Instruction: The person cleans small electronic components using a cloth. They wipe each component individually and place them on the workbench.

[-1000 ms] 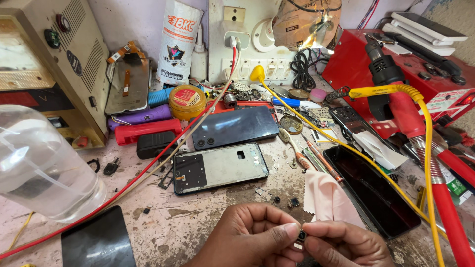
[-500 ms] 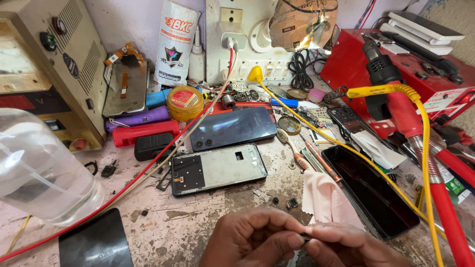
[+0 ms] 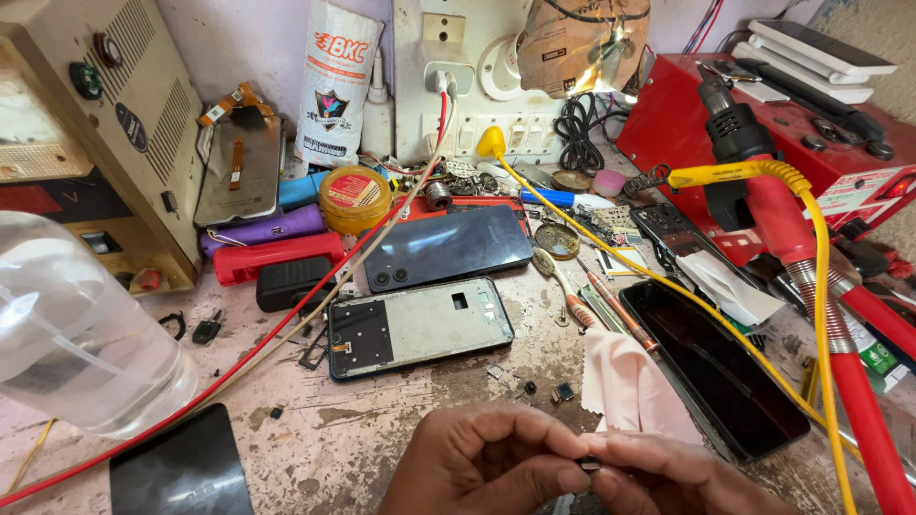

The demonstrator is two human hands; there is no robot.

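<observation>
Left hand: your left hand point(image 3: 487, 467) sits at the bottom edge of the view, thumb and forefinger pinched shut on the tiny dark metal part point(image 3: 590, 464).
Right hand: your right hand point(image 3: 668, 477) meets it from the other side, its fingertips closed on the same tiny dark metal part.
Part's place: it is held between both hands, above the worn pink-white bench top point(image 3: 382, 429), just below the pale pink cloth point(image 3: 625, 381).
Containers: the clear plastic jar point(image 3: 76, 334) lies tilted at your left; what it holds you cannot tell. The round yellow tin with a red and yellow lid label point(image 3: 355, 198) stands shut behind the phones.
Packages: a white pouch with red lettering and a dark emblem point(image 3: 336, 81) stands upright against the back wall, beside the white socket board point(image 3: 458, 76).
Phones: the open grey phone frame point(image 3: 420, 327) lies flat just in front of the dark blue phone back point(image 3: 448, 245).
Right side: the black phone screen point(image 3: 725, 372) lies near the red metal box point(image 3: 821, 153).
</observation>
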